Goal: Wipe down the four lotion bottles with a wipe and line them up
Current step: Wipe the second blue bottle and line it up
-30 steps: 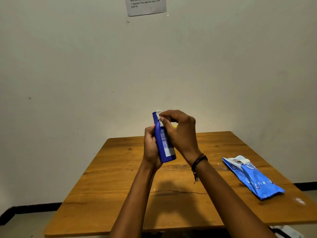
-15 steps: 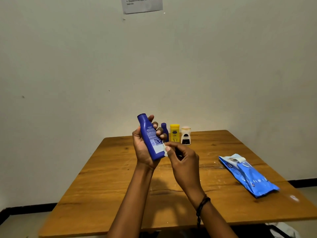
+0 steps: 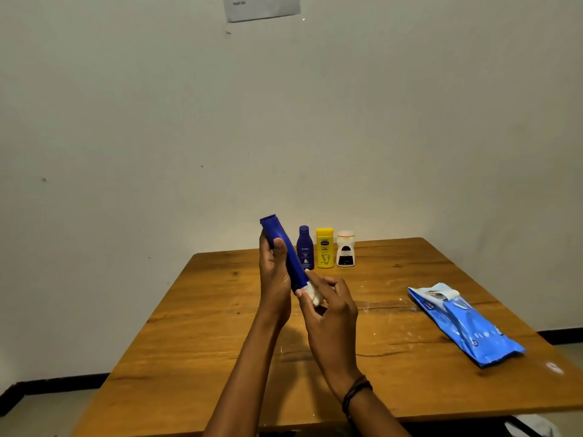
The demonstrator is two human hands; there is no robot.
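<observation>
Your left hand [image 3: 273, 272] is closed around a tall blue bottle [image 3: 285, 253]. Your thumb lies across its front and your fingers wrap around behind it. You hold the bottle up above the table [image 3: 220, 342], and it leans with its top tipped to the left. Your right hand [image 3: 329, 310] pinches a small white wipe [image 3: 313, 294] between thumb and fingers. The wipe is bunched up and presses against the bottom end of the bottle.

The bottle in your hand is smooth, dark blue plastic, long and thin from this side, with a flat end at the top.

Three more bottles stand upright in a row near the back edge of the table, close together. First is a small blue bottle [image 3: 305, 247] with a round top, then a yellow bottle [image 3: 325, 247], then a short white bottle [image 3: 345, 249] with a dark label.

The table is brown wood with scratches and pale marks. A shiny blue pack of wipes [image 3: 467, 323] lies flat on your right, well apart from the bottles. A dark band [image 3: 356, 391] is around your right wrist.
</observation>
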